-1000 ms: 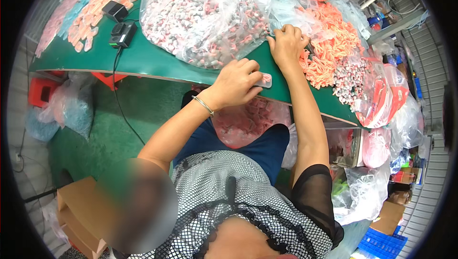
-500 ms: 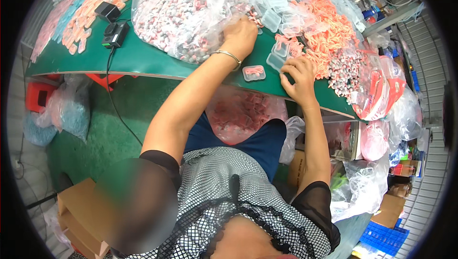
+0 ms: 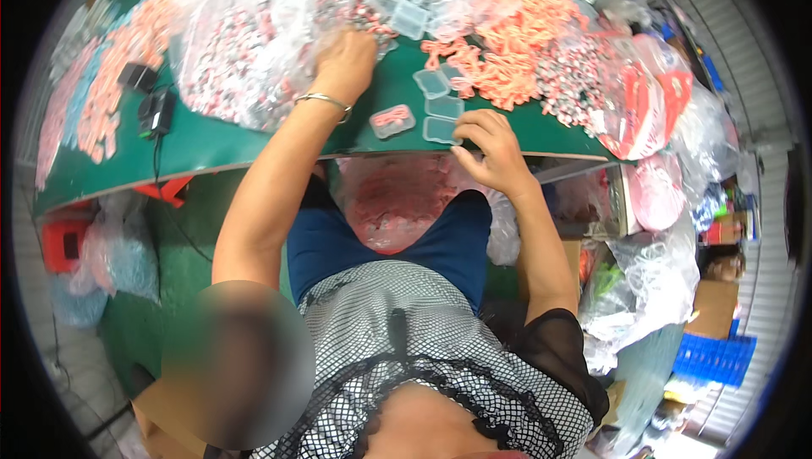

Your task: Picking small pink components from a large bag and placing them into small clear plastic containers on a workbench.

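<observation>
My left hand reaches to the right side of a big clear plastic bag full of small pink, grey and white pieces. Its fingers curl down among loose pieces at the bag's mouth; the fingertips are hidden. My right hand is bent at the table's front edge, thumb and fingers closed on the right edge of an open clear plastic case. More open clear case parts lie just beyond it. Between my hands sits a small clear case with pink-orange cord pieces inside.
A heap of orange cords covers the back right of the green table. Beside it are a pile of small grey and pink pieces and a red-and-clear bag. Black devices with a cable and rows of orange cases lie left.
The view has shifted. My right hand has come nearer to the table's front edge, and the open clear case has moved nearer with it. My left hand stays at the bag.
</observation>
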